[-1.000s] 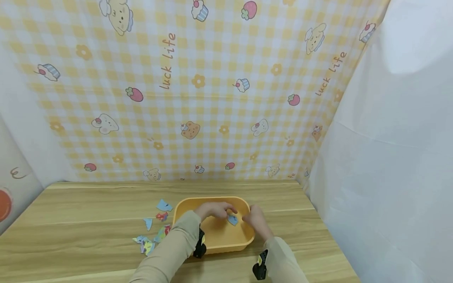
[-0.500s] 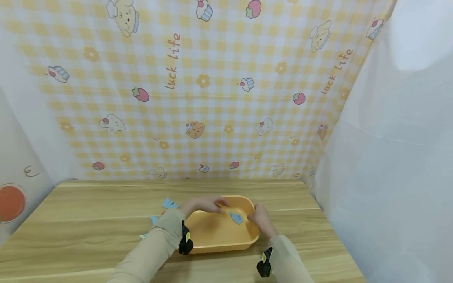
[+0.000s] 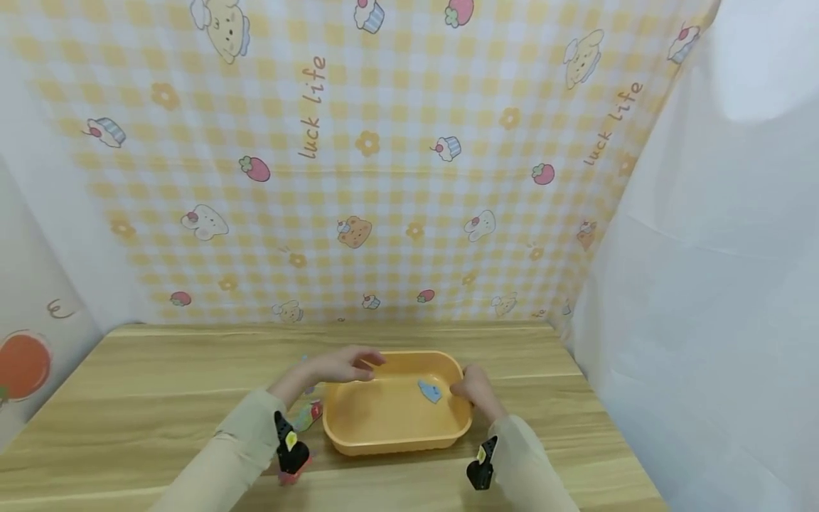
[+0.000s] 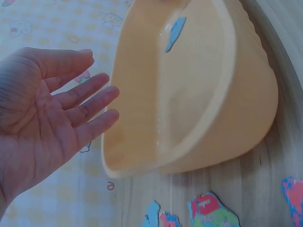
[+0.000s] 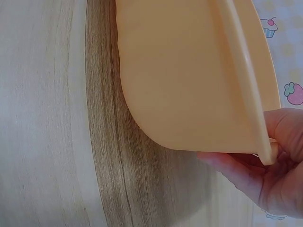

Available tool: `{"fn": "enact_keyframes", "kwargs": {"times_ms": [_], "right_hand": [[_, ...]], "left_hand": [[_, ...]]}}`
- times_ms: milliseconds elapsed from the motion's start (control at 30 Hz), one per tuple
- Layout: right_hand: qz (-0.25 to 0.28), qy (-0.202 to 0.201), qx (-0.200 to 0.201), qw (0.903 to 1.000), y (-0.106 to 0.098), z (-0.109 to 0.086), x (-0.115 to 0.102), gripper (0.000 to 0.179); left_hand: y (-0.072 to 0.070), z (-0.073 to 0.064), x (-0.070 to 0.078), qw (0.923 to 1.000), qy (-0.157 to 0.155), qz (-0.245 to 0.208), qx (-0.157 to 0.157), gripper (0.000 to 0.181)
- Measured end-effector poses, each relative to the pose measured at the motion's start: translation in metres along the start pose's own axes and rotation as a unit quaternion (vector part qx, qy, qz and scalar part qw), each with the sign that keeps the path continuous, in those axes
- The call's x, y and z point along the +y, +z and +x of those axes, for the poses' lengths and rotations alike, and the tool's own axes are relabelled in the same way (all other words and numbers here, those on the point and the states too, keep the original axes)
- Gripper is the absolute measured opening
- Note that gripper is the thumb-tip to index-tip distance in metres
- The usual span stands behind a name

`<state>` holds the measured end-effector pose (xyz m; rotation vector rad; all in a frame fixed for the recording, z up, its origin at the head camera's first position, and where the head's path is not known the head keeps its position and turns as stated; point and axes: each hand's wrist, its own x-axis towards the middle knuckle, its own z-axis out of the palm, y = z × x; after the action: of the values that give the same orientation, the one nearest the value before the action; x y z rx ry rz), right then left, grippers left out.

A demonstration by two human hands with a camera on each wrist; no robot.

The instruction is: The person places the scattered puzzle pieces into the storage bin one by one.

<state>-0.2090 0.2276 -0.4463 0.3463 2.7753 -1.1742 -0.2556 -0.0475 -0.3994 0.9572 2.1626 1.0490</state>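
Observation:
A shallow orange plastic basin (image 3: 390, 419) stands on the wooden table, with one flat blue irregular piece (image 3: 429, 391), like a puzzle piece, on its floor near the right end. My right hand (image 3: 476, 390) grips the basin's right rim; in the right wrist view the thumb is inside and the fingers (image 5: 236, 172) are outside and under the rim. Over the far left corner of the basin hovers my left hand (image 3: 342, 365), its fingers spread and nothing in them. The left wrist view shows that palm (image 4: 42, 113) beside the basin's wall, apart from it.
Left of the basin lie several colourful flat pieces, partly hidden by the left arm: a green and red one (image 3: 308, 416), a pink one (image 3: 296, 471) and a light blue one (image 4: 151, 215). A checked cloth (image 3: 384, 270) hangs behind the table, a white sheet (image 3: 691, 320) at the right.
My left hand has left the blue piece in the basin and moved left to the basin's far left corner. The right hand now grips the right rim, where it was more loosely placed.

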Motion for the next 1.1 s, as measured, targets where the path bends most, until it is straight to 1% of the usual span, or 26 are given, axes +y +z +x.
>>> {"fn": "enact_keyframes", "kwargs": {"times_ms": [33,167,367,567,733,867,967,1100], "right_hand": [[0.003,0.001,-0.001,1.0000,0.000,0.000,0.000,0.012],[0.009,0.000,-0.006,0.9999,0.000,0.001,0.000,0.012],[-0.001,0.015,-0.012,0.9998,0.000,0.004,0.000,0.014],[0.016,0.018,-0.010,0.9997,0.000,0.002,0.000,0.014],[0.030,0.013,-0.011,0.9994,0.000,0.001,0.001,0.013],[0.028,0.010,-0.012,0.9995,-0.001,0.001,0.001,0.017],[0.017,0.008,-0.009,0.9998,-0.001,0.001,0.000,0.018],[0.017,0.010,-0.007,0.9998,-0.001,0.002,-0.001,0.016]], "left_hand": [[-0.001,-0.005,-0.001,1.0000,0.005,0.001,0.006,0.042],[-0.005,-0.023,-0.004,0.9996,0.008,0.002,0.028,0.041],[-0.010,-0.045,-0.017,0.9980,0.017,-0.006,0.061,0.044],[-0.013,-0.063,-0.027,0.9963,0.013,-0.012,0.084,0.047],[-0.014,-0.076,-0.038,0.9946,0.018,-0.018,0.100,0.045],[-0.014,-0.088,-0.047,0.9926,0.012,-0.029,0.118,0.046],[-0.012,-0.098,-0.054,0.9910,-0.001,-0.024,0.131,0.045],[-0.006,-0.109,-0.062,0.9904,-0.008,-0.014,0.137,0.043]]}}
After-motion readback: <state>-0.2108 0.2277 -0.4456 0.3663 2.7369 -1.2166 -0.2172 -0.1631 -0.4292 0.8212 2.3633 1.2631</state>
